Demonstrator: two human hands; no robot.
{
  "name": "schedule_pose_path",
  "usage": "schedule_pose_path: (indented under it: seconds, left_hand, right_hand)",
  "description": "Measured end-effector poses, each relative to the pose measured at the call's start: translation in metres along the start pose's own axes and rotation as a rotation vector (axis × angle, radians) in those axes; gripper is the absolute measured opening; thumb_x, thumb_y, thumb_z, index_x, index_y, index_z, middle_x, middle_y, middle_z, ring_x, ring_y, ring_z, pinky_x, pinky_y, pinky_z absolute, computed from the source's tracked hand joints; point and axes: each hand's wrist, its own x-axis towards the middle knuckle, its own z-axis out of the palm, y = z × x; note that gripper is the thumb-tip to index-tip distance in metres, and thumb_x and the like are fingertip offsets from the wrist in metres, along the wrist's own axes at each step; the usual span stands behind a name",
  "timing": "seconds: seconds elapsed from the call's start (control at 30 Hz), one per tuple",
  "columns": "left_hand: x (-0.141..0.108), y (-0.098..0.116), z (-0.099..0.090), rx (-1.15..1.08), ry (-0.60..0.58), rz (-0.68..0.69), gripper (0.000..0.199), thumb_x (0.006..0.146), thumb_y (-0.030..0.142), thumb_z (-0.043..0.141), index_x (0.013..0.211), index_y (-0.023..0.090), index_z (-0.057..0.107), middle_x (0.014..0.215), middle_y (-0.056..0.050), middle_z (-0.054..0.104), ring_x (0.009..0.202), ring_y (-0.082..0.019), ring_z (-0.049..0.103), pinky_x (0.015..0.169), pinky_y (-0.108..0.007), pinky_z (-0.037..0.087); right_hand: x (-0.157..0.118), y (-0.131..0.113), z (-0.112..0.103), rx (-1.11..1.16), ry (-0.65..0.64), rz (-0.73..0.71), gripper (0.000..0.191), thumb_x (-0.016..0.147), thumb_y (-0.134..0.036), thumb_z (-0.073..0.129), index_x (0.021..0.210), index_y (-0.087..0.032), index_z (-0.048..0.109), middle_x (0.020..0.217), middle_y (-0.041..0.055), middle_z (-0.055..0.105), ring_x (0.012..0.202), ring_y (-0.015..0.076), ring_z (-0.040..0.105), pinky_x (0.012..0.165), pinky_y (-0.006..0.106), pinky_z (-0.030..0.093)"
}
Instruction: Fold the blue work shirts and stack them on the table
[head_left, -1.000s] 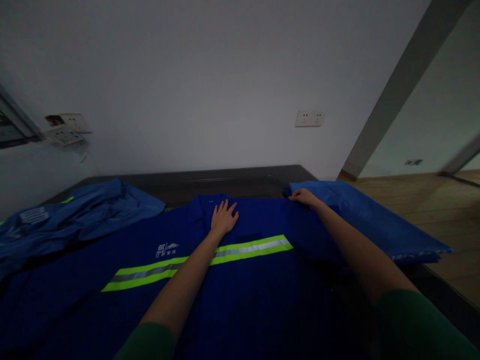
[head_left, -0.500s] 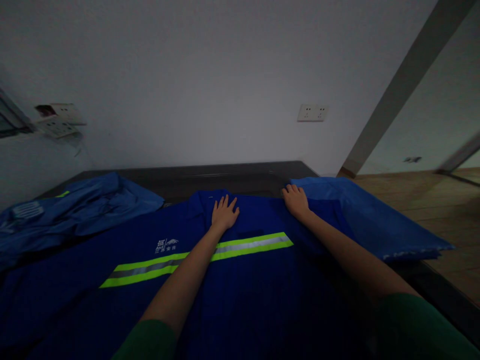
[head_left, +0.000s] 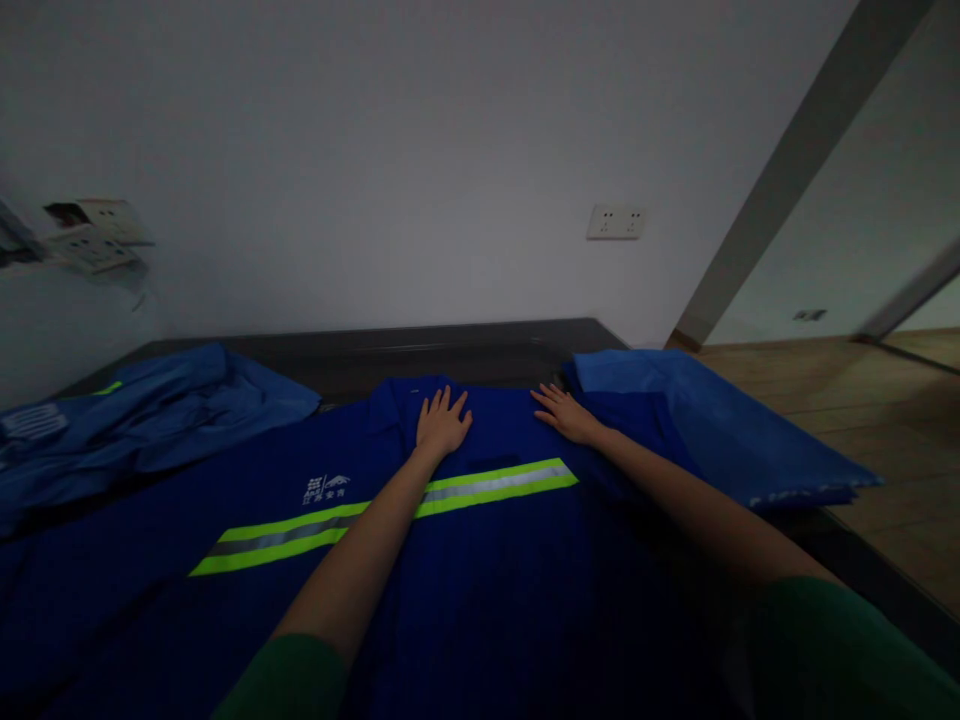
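A dark blue work jacket (head_left: 487, 560) lies spread out in front of me, with a yellow-green and silver reflective stripe across the chest and a white logo on its left part. My left hand (head_left: 442, 422) rests flat beside the collar, fingers spread. Palm down, my right hand (head_left: 566, 412) lies on the jacket near its shoulder, with the fingers stretched out towards the collar. Neither hand grips the cloth. The lower part of the jacket fades into shadow.
A crumpled blue garment (head_left: 180, 400) lies at the left. Folded lighter blue cloth (head_left: 720, 425) sits at the right edge of the dark table (head_left: 360, 350). Behind stands a wall with a socket (head_left: 616, 222); wooden floor (head_left: 817, 400) shows at the right.
My right hand has moved left along the jacket's shoulder, and its fingers have straightened. My left hand stays near the collar. The view has shifted slightly.
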Motion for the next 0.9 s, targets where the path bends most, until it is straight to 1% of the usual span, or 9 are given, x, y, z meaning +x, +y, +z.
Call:
schedule_pose_path:
  seconds: [0.1, 0.17, 0.3, 0.37, 0.5, 0.6, 0.67, 0.8, 0.9]
  left_hand:
    - [0.0, 0.0, 0.001, 0.001, 0.014, 0.001, 0.056, 0.096, 0.048, 0.03, 0.147, 0.028, 0.036, 0.157, -0.007, 0.026, 0.144, -0.028, 0.023, 0.117, -0.048, 0.016]
    - [0.0, 0.0, 0.002, 0.002, 0.023, 0.001, 0.055, 0.096, 0.048, 0.031, 0.146, 0.028, 0.037, 0.156, -0.006, 0.027, 0.144, -0.028, 0.023, 0.117, -0.048, 0.016]
    - [-0.002, 0.001, -0.003, -0.045, 0.053, 0.012, 0.052, 0.095, 0.044, 0.036, 0.144, 0.025, 0.042, 0.155, -0.008, 0.031, 0.143, -0.027, 0.026, 0.116, -0.048, 0.018]
    - [-0.005, 0.003, -0.011, -0.111, 0.155, 0.024, 0.048, 0.096, 0.036, 0.037, 0.141, 0.022, 0.045, 0.152, -0.009, 0.036, 0.141, -0.024, 0.03, 0.117, -0.046, 0.017]
    - [-0.032, 0.006, -0.043, -0.291, 0.4, 0.093, 0.041, 0.094, 0.021, 0.036, 0.132, 0.018, 0.051, 0.138, -0.008, 0.052, 0.131, -0.017, 0.043, 0.118, -0.041, 0.019]
    - [-0.081, 0.001, -0.078, -0.447, 0.409, 0.214, 0.037, 0.092, 0.021, 0.039, 0.123, 0.014, 0.056, 0.127, -0.009, 0.059, 0.122, -0.017, 0.051, 0.111, -0.037, 0.033]
    - [-0.13, -0.008, -0.106, -0.553, 0.298, 0.28, 0.034, 0.09, 0.026, 0.041, 0.117, 0.015, 0.059, 0.118, -0.008, 0.064, 0.112, -0.018, 0.058, 0.102, -0.035, 0.042]
    - [-0.254, -0.037, -0.155, -0.716, 0.019, 0.151, 0.036, 0.085, 0.043, 0.049, 0.106, 0.019, 0.065, 0.099, -0.005, 0.07, 0.084, -0.018, 0.066, 0.083, -0.033, 0.053]
    - [-0.352, -0.062, -0.169, -0.801, 0.124, -0.107, 0.036, 0.08, 0.049, 0.054, 0.096, 0.02, 0.067, 0.081, -0.005, 0.069, 0.063, -0.016, 0.062, 0.063, -0.028, 0.053]
  right_hand:
    - [-0.031, -0.001, -0.021, -0.056, 0.112, 0.069, 0.06, 0.097, -0.044, 0.036, 0.148, -0.013, 0.033, 0.157, 0.0149, 0.023, 0.145, 0.0276, 0.016, 0.115, 0.047, 0.023]
    - [-0.063, 0.003, -0.032, -0.135, 0.137, 0.195, 0.057, 0.096, -0.046, 0.038, 0.144, -0.015, 0.042, 0.156, 0.0156, 0.024, 0.144, 0.0337, 0.017, 0.112, 0.057, 0.024]
    - [-0.126, 0.024, -0.036, -0.234, 0.037, 0.488, 0.056, 0.092, -0.052, 0.043, 0.139, -0.023, 0.048, 0.152, 0.0161, 0.034, 0.137, 0.0447, 0.028, 0.098, 0.078, 0.02]
    - [-0.146, 0.032, -0.034, -0.223, 0.071, 0.496, 0.056, 0.093, -0.051, 0.043, 0.142, -0.025, 0.043, 0.151, 0.0147, 0.036, 0.137, 0.0429, 0.03, 0.099, 0.079, 0.018]
    - [-0.18, 0.022, -0.04, -0.05, 0.403, 0.363, 0.053, 0.094, -0.045, 0.036, 0.137, -0.016, 0.048, 0.147, 0.0165, 0.041, 0.139, 0.0343, 0.03, 0.108, 0.065, 0.023]
    - [-0.224, -0.013, -0.05, 0.218, 0.552, 0.239, 0.047, 0.091, -0.047, 0.037, 0.12, -0.018, 0.061, 0.135, 0.014, 0.054, 0.13, 0.0279, 0.046, 0.109, 0.049, 0.034]
    - [-0.263, -0.039, -0.051, 0.377, 0.532, 0.23, 0.043, 0.087, -0.053, 0.043, 0.107, -0.023, 0.067, 0.123, 0.0101, 0.063, 0.118, 0.0269, 0.056, 0.106, 0.044, 0.039]
    - [-0.352, -0.078, -0.034, 0.72, 0.285, 0.468, 0.047, 0.071, -0.069, 0.056, 0.083, -0.025, 0.072, 0.089, 0.009, 0.073, 0.086, 0.0285, 0.068, 0.08, 0.04, 0.055]
    - [-0.414, -0.088, -0.006, 0.966, 0.016, 0.597, 0.059, 0.067, -0.079, 0.051, 0.061, -0.022, 0.067, 0.059, 0.0102, 0.065, 0.053, 0.0244, 0.062, 0.052, 0.037, 0.053]
